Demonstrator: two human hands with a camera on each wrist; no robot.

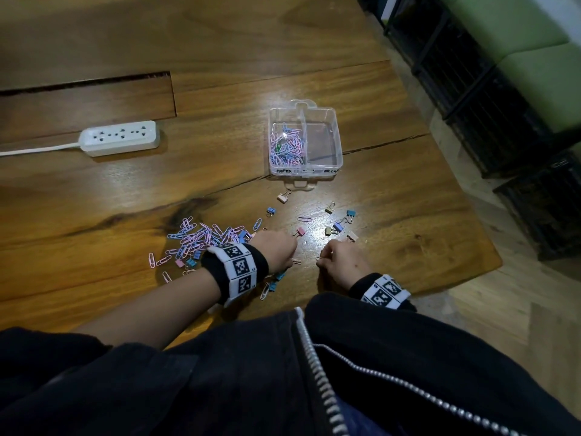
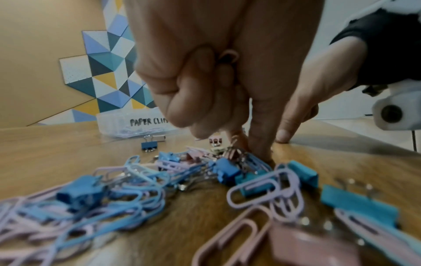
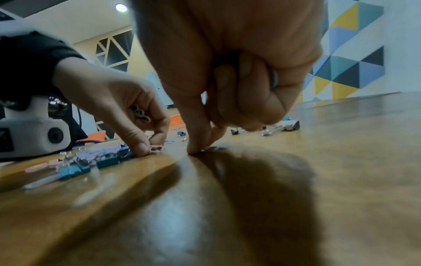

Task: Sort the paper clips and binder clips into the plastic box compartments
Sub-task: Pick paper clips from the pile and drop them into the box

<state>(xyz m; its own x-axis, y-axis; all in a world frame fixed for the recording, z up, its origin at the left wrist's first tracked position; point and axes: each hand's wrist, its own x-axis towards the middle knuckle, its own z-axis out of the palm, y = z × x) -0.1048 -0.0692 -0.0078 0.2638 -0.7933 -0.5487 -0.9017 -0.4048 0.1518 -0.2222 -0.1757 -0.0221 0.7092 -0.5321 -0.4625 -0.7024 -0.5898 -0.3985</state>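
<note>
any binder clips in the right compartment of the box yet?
No. In the head view the right compartment of the plastic box shows only bare clear plastic, while paper clips fill the left one.

Overhead head view; low wrist close-ups

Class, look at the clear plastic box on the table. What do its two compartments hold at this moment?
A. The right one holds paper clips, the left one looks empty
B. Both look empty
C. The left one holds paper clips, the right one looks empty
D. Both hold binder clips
C: in the head view the plastic box has paper clips piled in its left compartment only; the right one shows bare plastic.
</note>
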